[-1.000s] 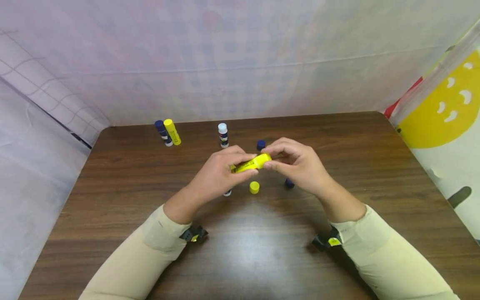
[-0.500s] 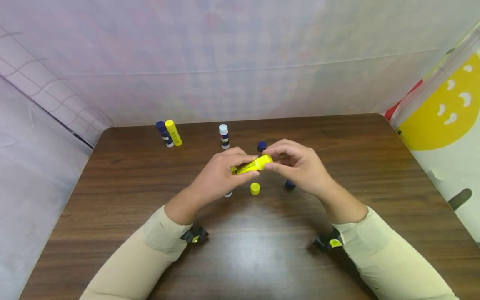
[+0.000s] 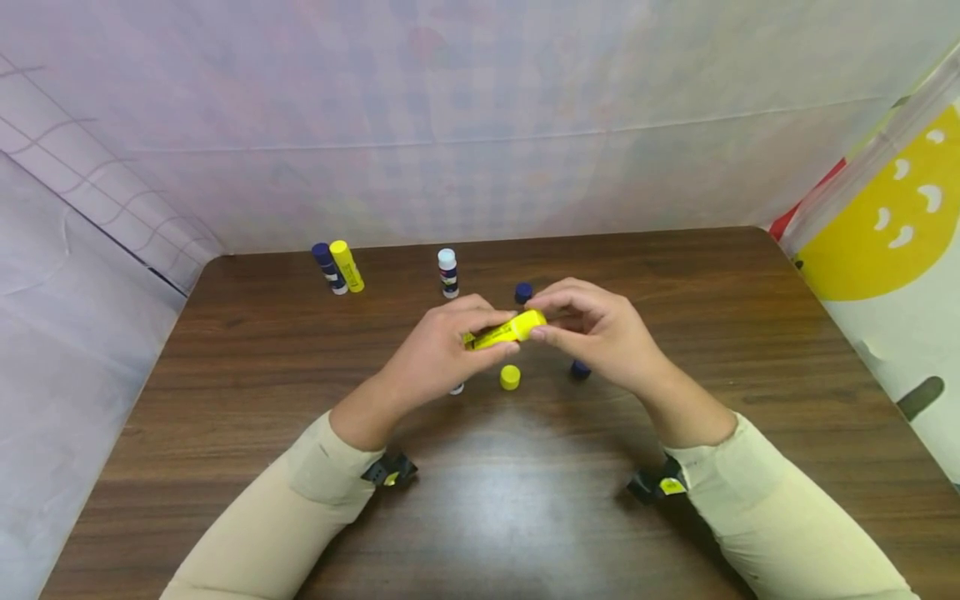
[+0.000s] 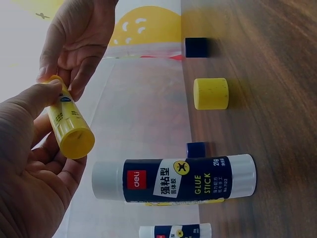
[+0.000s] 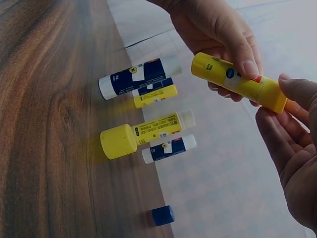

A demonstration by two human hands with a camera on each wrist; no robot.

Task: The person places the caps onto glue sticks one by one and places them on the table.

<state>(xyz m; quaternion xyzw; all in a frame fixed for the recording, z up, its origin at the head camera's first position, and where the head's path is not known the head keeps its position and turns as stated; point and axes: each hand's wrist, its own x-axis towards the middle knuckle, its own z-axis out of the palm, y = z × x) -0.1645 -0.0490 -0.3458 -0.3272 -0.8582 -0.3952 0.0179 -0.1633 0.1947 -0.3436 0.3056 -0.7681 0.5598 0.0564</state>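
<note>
Above the middle of the table, my left hand (image 3: 438, 342) grips the body of a yellow glue stick (image 3: 498, 333), which lies slanted in the air. My right hand (image 3: 600, 329) pinches its yellow cap (image 5: 272, 95) between thumb and fingers; the cap sits on the stick's end. Under the hands a loose yellow cap (image 3: 510, 377) rests on the table. An uncapped navy glue stick (image 4: 173, 179) stands upright by my left hand, mostly hidden by it in the head view. Behind stands an uncapped yellow glue stick (image 5: 159, 129), seen in the right wrist view.
One navy cap (image 3: 523, 292) lies beyond my right hand, and another navy cap (image 3: 580, 369) shows below it. Farther back stands an uncapped navy glue stick (image 3: 447, 273). A capped navy stick (image 3: 330, 268) and a capped yellow stick (image 3: 347, 267) stand together at the back left.
The view has shifted very slightly. Both hands keep their hold on the yellow glue stick, and nothing on the table has moved.
</note>
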